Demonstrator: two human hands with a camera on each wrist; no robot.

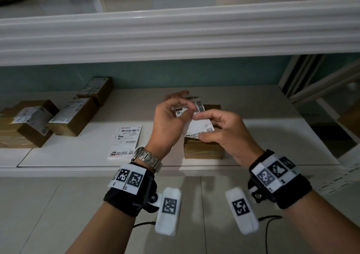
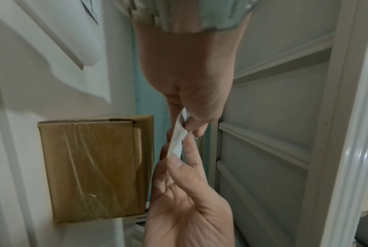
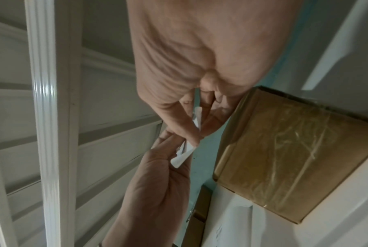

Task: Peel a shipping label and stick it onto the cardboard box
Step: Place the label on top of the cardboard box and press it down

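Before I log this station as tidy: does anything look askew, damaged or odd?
Nothing looks damaged. The left hand and right hand pinch a shipping label above the taped cardboard box. The labelled boxes on the left sit at uneven angles, loosely grouped.
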